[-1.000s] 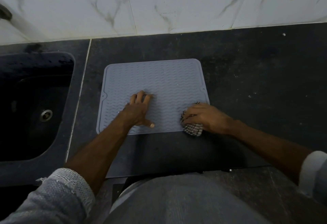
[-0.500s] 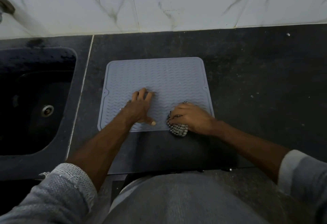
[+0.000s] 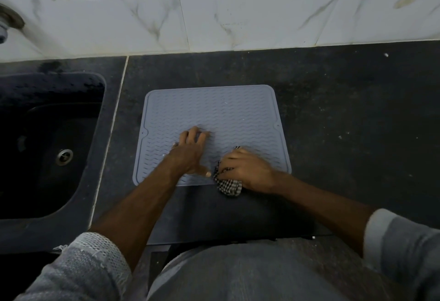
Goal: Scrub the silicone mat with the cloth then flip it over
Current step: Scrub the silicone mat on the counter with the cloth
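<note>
A grey silicone mat (image 3: 214,110) with a wavy ribbed pattern lies flat on the dark countertop (image 3: 345,122). My left hand (image 3: 190,153) presses down on the mat's near middle, fingers spread and pointing away from me. My right hand (image 3: 247,169) is closed over a bunched black-and-white checked cloth (image 3: 229,186) at the mat's near edge, right of my left hand. Part of the cloth hangs over the mat's front edge onto the counter.
A dark sink (image 3: 47,148) with a metal drain (image 3: 64,156) sits to the left of the mat. White marble-look wall tiles (image 3: 238,19) run along the back. A tap fitting (image 3: 7,24) shows at the far left. The counter's front edge is close to my body.
My right hand has slid the cloth leftward along the mat's near edge, from the right corner toward my left hand. The left hand has stayed pressed on the mat.
</note>
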### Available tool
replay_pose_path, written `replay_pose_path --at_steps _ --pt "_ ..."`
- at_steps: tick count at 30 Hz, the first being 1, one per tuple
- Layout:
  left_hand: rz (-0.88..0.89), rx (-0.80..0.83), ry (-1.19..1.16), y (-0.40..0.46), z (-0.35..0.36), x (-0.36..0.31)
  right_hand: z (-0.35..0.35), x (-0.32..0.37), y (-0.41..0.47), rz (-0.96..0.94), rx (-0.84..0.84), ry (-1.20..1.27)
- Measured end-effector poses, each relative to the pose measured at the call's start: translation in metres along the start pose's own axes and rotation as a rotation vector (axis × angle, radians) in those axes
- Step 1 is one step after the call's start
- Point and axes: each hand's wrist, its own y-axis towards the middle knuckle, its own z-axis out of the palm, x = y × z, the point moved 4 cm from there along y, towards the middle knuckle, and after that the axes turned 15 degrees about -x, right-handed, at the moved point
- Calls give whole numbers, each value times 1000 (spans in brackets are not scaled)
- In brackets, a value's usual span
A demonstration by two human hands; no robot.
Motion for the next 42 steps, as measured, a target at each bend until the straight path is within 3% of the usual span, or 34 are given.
replay_pose_path --at_steps 7,15,29,34,42 --pt "12 -3 -8 0 0 0 -27 -33 -50 83 39 -4" --pt "-3 1 5 1 3 1 3 -3 0 37 -25 5" --pt "65 -18 -89 -8 8 10 -19 -27 -46 118 -52 -3" --pt "77 -77 -199 -17 4 33 -17 -30 -43 191 42 20" --pt "40 -44 5 -26 -6 90 -1 6 23 112 6 50"
